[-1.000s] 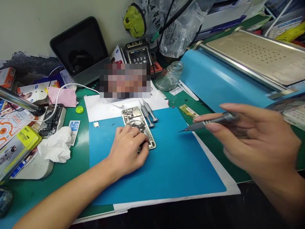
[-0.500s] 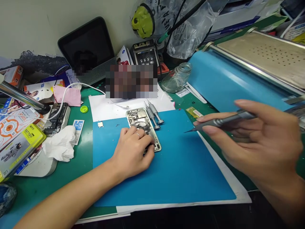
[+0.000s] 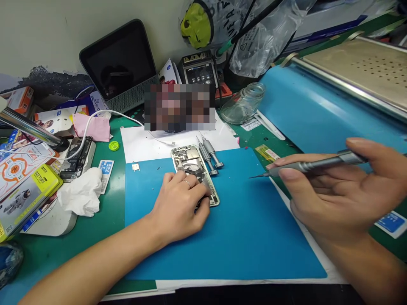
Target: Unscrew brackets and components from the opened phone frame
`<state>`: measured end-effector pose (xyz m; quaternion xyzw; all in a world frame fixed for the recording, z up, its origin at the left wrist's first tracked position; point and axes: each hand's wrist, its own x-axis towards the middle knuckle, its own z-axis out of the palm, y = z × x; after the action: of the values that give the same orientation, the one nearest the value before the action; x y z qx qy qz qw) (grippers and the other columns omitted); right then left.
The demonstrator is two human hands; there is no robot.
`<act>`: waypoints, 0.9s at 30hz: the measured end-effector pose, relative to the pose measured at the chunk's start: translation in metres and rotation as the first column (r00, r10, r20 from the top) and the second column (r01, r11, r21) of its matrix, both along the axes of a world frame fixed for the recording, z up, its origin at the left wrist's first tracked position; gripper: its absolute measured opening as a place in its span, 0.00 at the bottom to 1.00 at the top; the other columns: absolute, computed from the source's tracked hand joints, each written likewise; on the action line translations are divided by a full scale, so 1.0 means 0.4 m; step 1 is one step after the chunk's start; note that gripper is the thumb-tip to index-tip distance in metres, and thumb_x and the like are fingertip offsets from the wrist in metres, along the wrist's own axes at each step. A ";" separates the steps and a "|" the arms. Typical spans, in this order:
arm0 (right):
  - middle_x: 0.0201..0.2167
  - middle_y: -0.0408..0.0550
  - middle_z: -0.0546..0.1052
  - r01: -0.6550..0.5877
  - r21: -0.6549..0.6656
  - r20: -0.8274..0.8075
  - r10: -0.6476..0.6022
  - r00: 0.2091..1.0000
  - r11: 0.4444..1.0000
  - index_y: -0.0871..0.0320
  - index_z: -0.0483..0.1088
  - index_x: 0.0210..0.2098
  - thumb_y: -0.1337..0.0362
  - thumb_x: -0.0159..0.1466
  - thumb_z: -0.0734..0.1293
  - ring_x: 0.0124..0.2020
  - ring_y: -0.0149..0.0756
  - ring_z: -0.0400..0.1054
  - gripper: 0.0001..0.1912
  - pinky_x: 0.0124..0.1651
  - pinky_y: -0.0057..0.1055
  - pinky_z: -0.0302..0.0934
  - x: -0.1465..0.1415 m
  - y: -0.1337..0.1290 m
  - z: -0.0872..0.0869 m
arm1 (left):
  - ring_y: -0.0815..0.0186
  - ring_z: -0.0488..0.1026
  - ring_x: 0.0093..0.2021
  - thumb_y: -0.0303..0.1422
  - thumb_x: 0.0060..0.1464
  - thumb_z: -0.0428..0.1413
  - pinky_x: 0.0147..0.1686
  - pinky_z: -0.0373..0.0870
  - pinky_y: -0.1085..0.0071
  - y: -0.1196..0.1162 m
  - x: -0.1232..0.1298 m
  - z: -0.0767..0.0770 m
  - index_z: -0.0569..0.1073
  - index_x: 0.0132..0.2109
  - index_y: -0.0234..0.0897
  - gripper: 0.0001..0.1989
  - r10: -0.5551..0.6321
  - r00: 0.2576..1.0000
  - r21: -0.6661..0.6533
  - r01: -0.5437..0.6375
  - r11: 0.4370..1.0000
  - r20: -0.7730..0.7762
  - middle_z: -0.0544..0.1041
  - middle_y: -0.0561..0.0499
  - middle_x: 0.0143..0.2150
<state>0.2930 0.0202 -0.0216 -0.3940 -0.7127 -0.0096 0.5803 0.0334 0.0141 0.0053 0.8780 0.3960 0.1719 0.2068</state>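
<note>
An opened smartphone (image 3: 188, 156) with bare inner parts lies on the blue mat (image 3: 248, 237). My left hand (image 3: 181, 205), a ring on one finger, is closed over its lower left part. The curled fingers hide that part and whatever lies under the fingertips. Off to the right, my right hand (image 3: 343, 195) grips a grey precision screwdriver (image 3: 308, 166) above the mat's edge. Its thin tip points left, apart from the phone. Beside the phone's upper right edge lie two more grey screwdrivers, a nearer one (image 3: 206, 157) and a farther one (image 3: 212, 151).
A small metal part (image 3: 135, 167) sits at the mat's upper left. Crumpled tissue (image 3: 81, 192), a yellow battery box (image 3: 30, 203) and another opened device (image 3: 76, 163) crowd the left. Behind are a glass jar (image 3: 243, 103), a white cable (image 3: 127, 115) and a dark screen (image 3: 119, 61).
My right hand has turned slightly, the screwdriver now lying flatter, and a blue-and-white card shows beside the wrist. The whole view has shifted a little. My left hand stays on the phone.
</note>
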 end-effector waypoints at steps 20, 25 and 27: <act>0.45 0.43 0.76 0.031 -0.012 0.008 -0.031 0.999 0.999 0.36 0.60 0.64 0.79 0.51 0.75 0.28 0.37 0.79 0.49 0.24 0.35 0.80 -0.008 -0.010 -0.016 | 0.63 0.66 0.39 0.31 0.64 0.51 0.39 0.54 0.61 -0.001 0.001 -0.001 0.76 0.40 0.38 0.09 0.005 1.000 0.008 -0.005 1.000 0.003 0.74 0.52 0.35; 0.41 0.42 0.75 0.035 0.017 0.040 -0.035 0.999 0.999 0.38 0.59 0.66 0.76 0.53 0.76 0.27 0.36 0.79 0.47 0.24 0.35 0.79 -0.011 -0.007 -0.015 | 0.62 0.66 0.39 0.31 0.64 0.51 0.39 0.54 0.61 -0.002 0.001 0.001 0.76 0.40 0.38 0.09 0.007 1.000 0.004 -0.007 1.000 -0.002 0.74 0.51 0.35; 0.41 0.42 0.75 0.042 0.025 0.045 -0.043 0.998 0.999 0.38 0.59 0.66 0.76 0.53 0.76 0.27 0.36 0.79 0.48 0.25 0.36 0.79 -0.010 -0.006 -0.016 | 0.62 0.67 0.39 0.31 0.64 0.51 0.39 0.54 0.61 -0.002 0.001 0.003 0.76 0.40 0.38 0.09 0.004 1.000 0.000 -0.004 1.000 -0.008 0.74 0.51 0.35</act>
<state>0.2889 0.0178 -0.0281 -0.4017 -0.7169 -0.0394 0.5684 0.0339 0.0134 0.0063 0.8778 0.3987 0.1690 0.2049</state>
